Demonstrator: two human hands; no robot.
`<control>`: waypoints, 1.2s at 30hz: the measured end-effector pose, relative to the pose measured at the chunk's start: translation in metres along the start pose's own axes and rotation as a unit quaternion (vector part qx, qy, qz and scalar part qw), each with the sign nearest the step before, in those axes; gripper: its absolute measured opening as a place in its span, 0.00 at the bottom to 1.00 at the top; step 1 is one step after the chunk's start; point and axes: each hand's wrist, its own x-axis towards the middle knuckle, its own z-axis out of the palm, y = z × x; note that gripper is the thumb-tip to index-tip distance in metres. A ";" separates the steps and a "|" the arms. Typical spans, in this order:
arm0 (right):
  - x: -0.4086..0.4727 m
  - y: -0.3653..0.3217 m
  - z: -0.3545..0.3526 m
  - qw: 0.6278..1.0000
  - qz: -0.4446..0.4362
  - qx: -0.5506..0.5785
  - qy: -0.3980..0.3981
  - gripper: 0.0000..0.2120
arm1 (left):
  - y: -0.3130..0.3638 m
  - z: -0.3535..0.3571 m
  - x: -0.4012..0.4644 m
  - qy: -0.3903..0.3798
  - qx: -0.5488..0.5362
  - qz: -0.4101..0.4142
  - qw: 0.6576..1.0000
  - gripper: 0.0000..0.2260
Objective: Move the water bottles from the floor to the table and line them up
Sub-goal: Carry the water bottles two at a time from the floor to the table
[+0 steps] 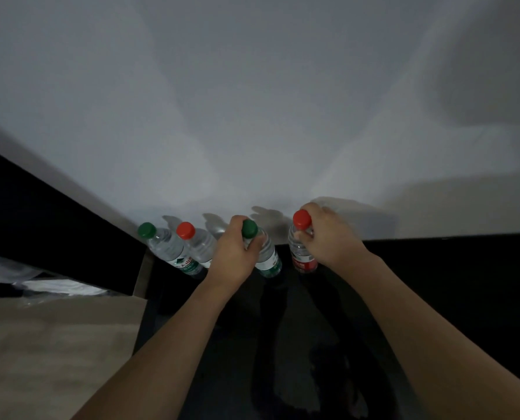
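Nearest us, we record a cardboard box point(55, 344) at lower left, beside the dark worktop point(449, 283). Both forearms reach forward over the worktop. We find the left hand point(237, 256) curled round the neck of a green-capped bottle point(266, 256), and the right hand point(328, 237) gripping a red-capped bottle point(301, 256) below its cap. Left of these, a second red-capped bottle point(198, 242) and a second green-capped bottle point(167, 247) stand unheld. All four stand in a row against the white wall point(252, 101).
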 end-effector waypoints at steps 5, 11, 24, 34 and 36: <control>-0.006 -0.006 -0.006 0.999 0.037 0.037 -0.004 0.18 | 0.014 -0.005 -0.001 -0.023 0.044 -0.035 0.998 0.11; -0.057 -0.023 -0.008 0.995 0.049 0.076 0.040 0.30 | 0.034 -0.031 -0.027 -0.016 0.127 -0.042 0.991 0.25; -0.129 -0.142 0.030 0.990 -0.135 -0.003 0.039 0.26 | -0.016 -0.134 -0.166 0.138 0.192 -0.002 0.972 0.18; -0.177 -0.299 0.124 0.970 -0.242 -0.021 -0.032 0.25 | -0.100 -0.264 -0.288 0.246 0.176 -0.103 0.948 0.18; -0.195 -0.337 0.152 0.964 -0.259 -0.028 -0.055 0.26 | -0.124 -0.294 -0.321 0.257 0.176 -0.126 0.942 0.19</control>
